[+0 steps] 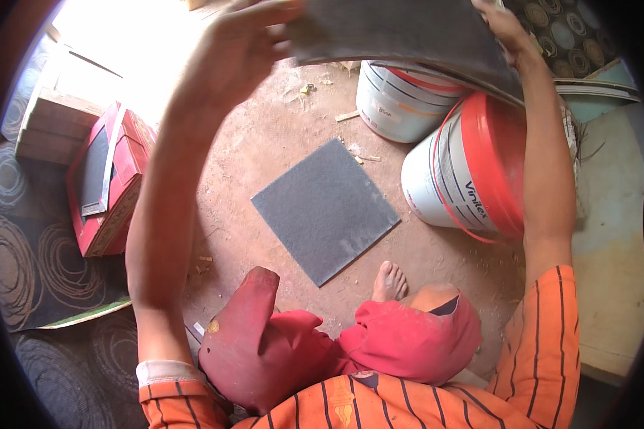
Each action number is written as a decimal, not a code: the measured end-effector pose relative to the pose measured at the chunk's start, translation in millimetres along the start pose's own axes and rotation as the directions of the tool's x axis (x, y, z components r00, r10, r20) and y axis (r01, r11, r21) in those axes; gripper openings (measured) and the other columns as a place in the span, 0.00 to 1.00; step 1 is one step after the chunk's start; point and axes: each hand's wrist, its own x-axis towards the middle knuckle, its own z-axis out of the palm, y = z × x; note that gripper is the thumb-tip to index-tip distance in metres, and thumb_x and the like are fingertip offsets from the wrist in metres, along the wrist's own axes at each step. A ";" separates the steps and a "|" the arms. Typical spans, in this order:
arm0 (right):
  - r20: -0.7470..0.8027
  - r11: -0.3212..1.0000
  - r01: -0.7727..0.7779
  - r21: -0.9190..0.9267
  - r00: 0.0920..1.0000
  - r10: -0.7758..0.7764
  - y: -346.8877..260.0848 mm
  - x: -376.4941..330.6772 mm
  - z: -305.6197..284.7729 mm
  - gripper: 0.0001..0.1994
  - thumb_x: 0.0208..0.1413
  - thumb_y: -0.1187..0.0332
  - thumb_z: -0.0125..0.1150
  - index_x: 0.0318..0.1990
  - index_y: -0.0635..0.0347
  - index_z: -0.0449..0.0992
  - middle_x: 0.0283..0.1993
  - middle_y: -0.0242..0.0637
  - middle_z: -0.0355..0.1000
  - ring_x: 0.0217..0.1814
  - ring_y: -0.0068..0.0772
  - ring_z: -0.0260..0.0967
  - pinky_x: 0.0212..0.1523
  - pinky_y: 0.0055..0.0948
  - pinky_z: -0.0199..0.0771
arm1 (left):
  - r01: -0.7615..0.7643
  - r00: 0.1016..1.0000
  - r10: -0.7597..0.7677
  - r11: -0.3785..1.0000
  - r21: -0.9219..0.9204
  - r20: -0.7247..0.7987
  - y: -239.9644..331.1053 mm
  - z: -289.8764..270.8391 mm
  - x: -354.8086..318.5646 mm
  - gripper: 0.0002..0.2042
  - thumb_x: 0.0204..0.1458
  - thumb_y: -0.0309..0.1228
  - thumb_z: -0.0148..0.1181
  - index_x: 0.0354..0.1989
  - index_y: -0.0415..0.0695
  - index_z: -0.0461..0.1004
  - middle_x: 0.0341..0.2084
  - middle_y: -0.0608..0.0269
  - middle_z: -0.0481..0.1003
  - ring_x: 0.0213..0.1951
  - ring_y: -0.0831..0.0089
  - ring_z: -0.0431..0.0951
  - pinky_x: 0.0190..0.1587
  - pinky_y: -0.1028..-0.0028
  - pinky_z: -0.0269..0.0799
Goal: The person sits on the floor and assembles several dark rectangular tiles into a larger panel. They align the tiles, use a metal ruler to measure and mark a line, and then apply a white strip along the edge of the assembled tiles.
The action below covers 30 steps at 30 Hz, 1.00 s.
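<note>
Up at the top edge, I hold a dark grey square tile (401,32) raised in front of me, partly cut off by the picture's rim. My left hand (254,39) grips its left side, slightly smeared, with the fingers bent at the edge. On the opposite side my right hand (504,32) is closed round the tile's edge. A second dark grey tile (325,211) lies flat on the floor before my bare foot, turned cornerwise, with pale scuffs near its right corner.
Two white buckets, a far one (401,104) and a nearer one (454,171) with a red lid, stand to the right. A red cardboard box (118,189) sits at the left by a wooden crate (54,129). Along the right is a pale panel (612,236). Circle-patterned dark fabric (32,264) covers the left side.
</note>
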 end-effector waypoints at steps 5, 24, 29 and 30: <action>-0.059 0.893 0.415 0.177 0.910 -0.411 -97.5 -105.9 65.5 0.21 0.57 0.52 0.55 0.43 0.64 0.74 0.40 0.32 0.71 0.44 0.25 0.66 0.49 0.28 0.64 | 0.077 0.895 0.062 0.954 0.290 -0.442 36.7 -5.3 -95.5 0.28 0.54 0.28 0.55 0.63 0.33 0.56 0.54 0.52 0.68 0.56 0.65 0.70 0.61 0.66 0.64; 0.316 0.971 0.008 0.241 0.945 -0.086 61.8 -128.5 460.7 0.32 0.43 0.71 0.64 0.60 0.70 0.64 0.48 0.52 0.74 0.48 0.40 0.74 0.49 0.32 0.72 | 0.757 0.453 -0.421 0.648 0.090 -0.786 -149.1 -169.7 -238.1 0.09 0.51 0.20 0.62 0.40 0.37 0.72 0.28 0.65 0.76 0.29 0.78 0.75 0.31 0.79 0.72; 0.251 0.993 0.089 0.077 0.962 -0.105 87.0 -105.1 483.0 0.30 0.43 0.70 0.64 0.57 0.71 0.68 0.46 0.49 0.76 0.45 0.35 0.75 0.47 0.28 0.73 | 0.897 0.340 -0.388 0.408 0.171 -0.857 -175.3 -184.3 -224.4 0.12 0.46 0.24 0.68 0.38 0.34 0.75 0.28 0.58 0.78 0.30 0.76 0.78 0.32 0.77 0.75; 0.270 0.994 0.079 0.081 0.958 -0.098 85.3 -102.6 483.7 0.31 0.42 0.69 0.64 0.58 0.69 0.67 0.48 0.51 0.74 0.49 0.39 0.73 0.51 0.31 0.71 | 0.928 0.310 -0.372 0.320 0.193 -0.875 -171.4 -180.2 -213.9 0.13 0.46 0.25 0.69 0.38 0.34 0.76 0.28 0.57 0.78 0.30 0.75 0.78 0.32 0.76 0.75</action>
